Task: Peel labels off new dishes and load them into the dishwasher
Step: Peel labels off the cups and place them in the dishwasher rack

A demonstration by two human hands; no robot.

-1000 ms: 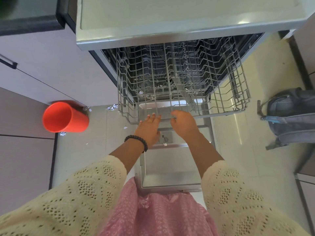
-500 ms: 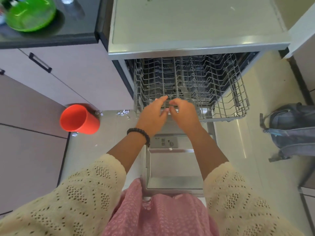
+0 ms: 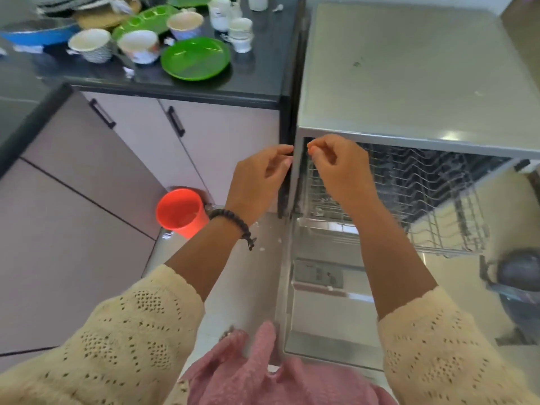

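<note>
Hovering two hands (image 3: 257, 176) (image 3: 342, 168), one dishwasher (image 3: 409, 83), four cups (image 3: 90, 43) (image 3: 140, 45) (image 3: 185, 23) (image 3: 241, 33)

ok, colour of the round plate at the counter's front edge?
Bright green; the plate shows in the head view, the only one, on the black counter.

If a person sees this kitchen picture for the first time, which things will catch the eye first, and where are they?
First come the two raised hands in the middle, the left hand and the right hand, fingers loosely curled, in front of the open dishwasher with its wire rack pulled out on the right. Next is the bright orange cup on the floor by the cabinets, and the green plate among cups on the dark counter, upper left.
</note>
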